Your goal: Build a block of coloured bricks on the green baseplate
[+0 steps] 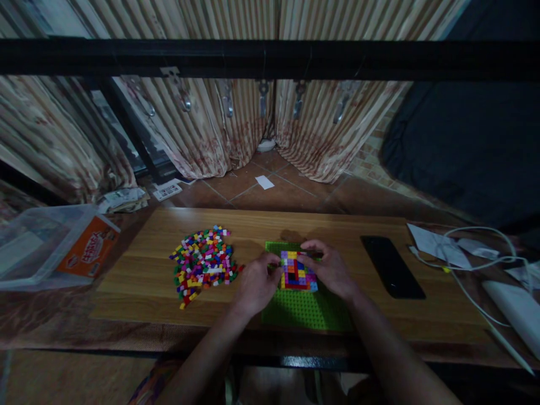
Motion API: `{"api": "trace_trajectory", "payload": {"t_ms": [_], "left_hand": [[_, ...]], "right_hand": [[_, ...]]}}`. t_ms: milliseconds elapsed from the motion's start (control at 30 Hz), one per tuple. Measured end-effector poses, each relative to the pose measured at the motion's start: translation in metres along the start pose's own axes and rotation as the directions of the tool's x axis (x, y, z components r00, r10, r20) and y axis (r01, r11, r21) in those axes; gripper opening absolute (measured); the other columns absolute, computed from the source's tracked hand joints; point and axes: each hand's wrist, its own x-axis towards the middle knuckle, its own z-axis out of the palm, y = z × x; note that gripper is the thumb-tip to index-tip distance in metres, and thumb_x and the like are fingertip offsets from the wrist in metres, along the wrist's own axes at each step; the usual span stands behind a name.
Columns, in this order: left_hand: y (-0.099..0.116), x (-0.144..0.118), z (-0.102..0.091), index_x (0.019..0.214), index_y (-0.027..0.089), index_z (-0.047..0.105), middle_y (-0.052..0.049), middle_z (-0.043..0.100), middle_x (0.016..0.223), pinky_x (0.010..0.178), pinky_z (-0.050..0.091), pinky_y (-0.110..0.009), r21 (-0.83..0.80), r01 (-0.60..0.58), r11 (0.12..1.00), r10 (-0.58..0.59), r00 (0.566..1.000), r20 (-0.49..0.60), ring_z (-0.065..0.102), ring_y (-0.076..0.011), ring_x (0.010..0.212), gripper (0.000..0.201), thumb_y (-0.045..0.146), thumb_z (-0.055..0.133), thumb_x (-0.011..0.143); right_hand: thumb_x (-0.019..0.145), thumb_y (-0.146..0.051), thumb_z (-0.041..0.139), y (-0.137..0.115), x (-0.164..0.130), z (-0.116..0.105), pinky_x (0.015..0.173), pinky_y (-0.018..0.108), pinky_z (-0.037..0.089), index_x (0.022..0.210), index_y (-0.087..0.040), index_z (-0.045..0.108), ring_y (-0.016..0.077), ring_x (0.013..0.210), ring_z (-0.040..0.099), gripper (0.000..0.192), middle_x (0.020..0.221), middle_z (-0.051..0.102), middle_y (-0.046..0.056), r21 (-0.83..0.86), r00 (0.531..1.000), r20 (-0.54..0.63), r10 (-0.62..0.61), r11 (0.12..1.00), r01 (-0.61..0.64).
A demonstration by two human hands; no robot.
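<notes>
A green studded baseplate (304, 308) lies on the wooden board (147, 275) in front of me. A patch of small coloured bricks (297, 273) is pressed onto its far half. My left hand (257, 284) rests at the patch's left edge, fingertips touching the bricks. My right hand (331, 267) curls over the patch's top right corner, fingertips on the bricks there. I cannot tell whether either hand pinches a loose brick. A loose heap of small bricks in many colours (205, 261) lies to the left of the baseplate.
A black phone (392, 274) lies flat on the board to the right. White cables and papers (459, 247) sit further right. A clear plastic bag with an orange label (63, 247) lies at the left. Curtains and a black rail stand behind.
</notes>
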Motion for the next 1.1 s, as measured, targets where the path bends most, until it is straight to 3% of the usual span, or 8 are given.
{"api": "trace_trajectory", "payload": {"t_ms": [133, 233, 600, 700, 833, 967, 1100], "left_hand": [[0.001, -0.001, 0.0, 0.099, 0.021, 0.066, -0.001, 0.072, 0.097, 0.072, 0.049, -0.024, 0.003, -0.004, 1.0, 0.004, 1.0, 0.012, 0.066, -0.0147, 0.081, 0.018, 0.02, 0.054, 0.085], [0.003, -0.002, 0.0, 0.102, 0.021, 0.065, -0.002, 0.072, 0.097, 0.073, 0.05, -0.025, 0.001, 0.016, 1.0, -0.016, 1.0, 0.014, 0.067, -0.0156, 0.082, 0.02, 0.021, 0.055, 0.085], [0.0, -0.002, 0.0, 0.101, 0.021, 0.064, -0.003, 0.072, 0.101, 0.074, 0.052, -0.027, -0.013, -0.005, 1.0, 0.005, 1.0, 0.011, 0.067, -0.0165, 0.084, 0.02, 0.02, 0.056, 0.083], [-0.007, 0.0, -0.013, 0.097, 0.019, 0.065, -0.003, 0.072, 0.092, 0.072, 0.051, -0.026, 0.003, -0.025, 1.0, 0.025, 1.0, -0.012, 0.066, -0.0158, 0.078, 0.019, 0.02, 0.053, 0.084], [-0.023, 0.003, -0.048, 0.083, 0.017, 0.067, -0.004, 0.071, 0.083, 0.073, 0.049, -0.026, 0.066, -0.017, 0.998, 0.02, 0.999, -0.047, 0.065, -0.0166, 0.078, 0.017, 0.019, 0.05, 0.082], [-0.042, 0.003, -0.083, 0.078, 0.016, 0.068, -0.002, 0.07, 0.073, 0.065, 0.048, -0.024, 0.133, 0.02, 0.991, -0.02, 1.0, -0.004, 0.063, -0.0154, 0.069, 0.016, 0.017, 0.053, 0.076], [-0.05, -0.001, -0.097, 0.072, 0.017, 0.069, -0.001, 0.07, 0.07, 0.063, 0.046, -0.023, 0.255, 0.008, 0.967, -0.032, 0.996, 0.086, 0.063, -0.016, 0.068, 0.012, 0.013, 0.059, 0.067]], "right_hand": [[0.069, -0.039, 0.073, 0.002, 0.002, 0.001, 0.078, 0.035, 0.051, 0.094, -0.02, 0.07, 0.0202, 0.083, 0.066, 0.031, 0.092, 0.073, 0.005, 0.179, 0.988, 0.105, 0.115, 0.975, -0.132], [0.065, -0.041, 0.074, 0.0, 0.002, 0.001, 0.074, 0.034, 0.051, 0.09, -0.019, 0.072, 0.0191, 0.075, 0.066, 0.033, 0.086, 0.074, 0.004, 0.225, 0.978, 0.129, 0.161, 0.956, -0.187], [0.063, -0.045, 0.078, 0.002, 0.001, 0.004, 0.068, 0.034, 0.054, 0.087, -0.018, 0.074, 0.0182, 0.068, 0.067, 0.037, 0.081, 0.075, 0.004, 0.299, 0.976, 0.133, 0.174, 0.931, -0.207], [0.062, -0.045, 0.079, -0.001, 0.001, -0.001, 0.075, 0.036, 0.054, 0.092, -0.019, 0.074, 0.0207, 0.078, 0.069, 0.04, 0.089, 0.076, 0.006, 0.336, 0.98, 0.106, 0.167, 0.922, -0.193], [0.065, -0.051, 0.076, -0.003, 0.002, -0.014, 0.089, 0.042, 0.051, 0.089, -0.02, 0.074, 0.0249, 0.094, 0.069, 0.04, 0.098, 0.075, 0.008, 0.39, 0.974, -0.098, 0.204, 0.908, -0.151], [0.065, -0.052, 0.075, 0.0, 0.002, -0.023, 0.082, 0.04, 0.054, 0.081, -0.02, 0.073, 0.0242, 0.086, 0.07, 0.035, 0.087, 0.076, 0.008, 0.388, 0.943, -0.202, 0.264, 0.906, -0.17], [0.068, -0.049, 0.073, -0.003, -0.002, -0.022, 0.076, 0.036, 0.055, 0.081, -0.023, 0.074, 0.0227, 0.081, 0.07, 0.029, 0.085, 0.075, 0.006, 0.311, 0.948, -0.204, 0.243, 0.934, -0.173]]}}
